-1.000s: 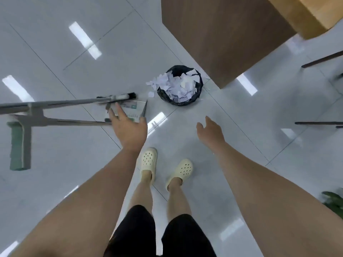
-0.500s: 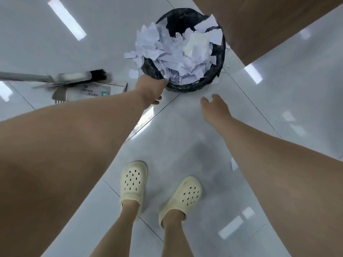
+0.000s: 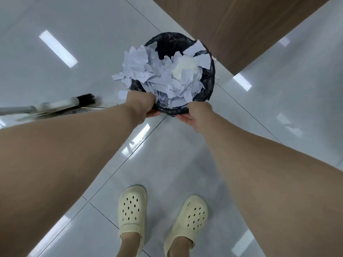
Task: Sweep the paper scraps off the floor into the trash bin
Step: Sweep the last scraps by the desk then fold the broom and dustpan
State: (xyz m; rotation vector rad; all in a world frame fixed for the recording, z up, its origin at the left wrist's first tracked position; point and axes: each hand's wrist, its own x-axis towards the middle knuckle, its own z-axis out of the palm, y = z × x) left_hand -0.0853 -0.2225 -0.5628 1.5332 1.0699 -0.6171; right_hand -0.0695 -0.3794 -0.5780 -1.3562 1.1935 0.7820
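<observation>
Two hands grip the near rim of the bin (image 3: 208, 89), a round black basket lined with a crinkled dark plastic bag that folds over its edge. The left hand (image 3: 141, 103) has its fingers curled round the rim at the near left, knuckles up, fingertips tucked under the edge. The right hand (image 3: 197, 113) clamps the rim at the near right, thumb on top and fingers wrapped below; its fingertips are hidden under the basket.

Heaped inside the bin are the scraps (image 3: 163, 78): torn white and pale lilac paper in jagged strips and triangles, piled above the rim and spilling over its left side. A crumpled cream wad lies among them toward the right. One small scrap (image 3: 122, 94) lies on the floor (image 3: 55, 25) just left of the bin, beside the left wrist, and a few tiny bits lie at the bin's right edge.

The bin stands on glossy pale grey tiles with thin dark joints and bright strip reflections, close against a wood-grain brown panel (image 3: 241, 25). To the left lies a broom (image 3: 81, 102) with a pale handle and dark bristles, blurred, resting over a dustpan whose shape cannot be made out. Below, two cream perforated clogs (image 3: 132, 208) stand on the tiles.
</observation>
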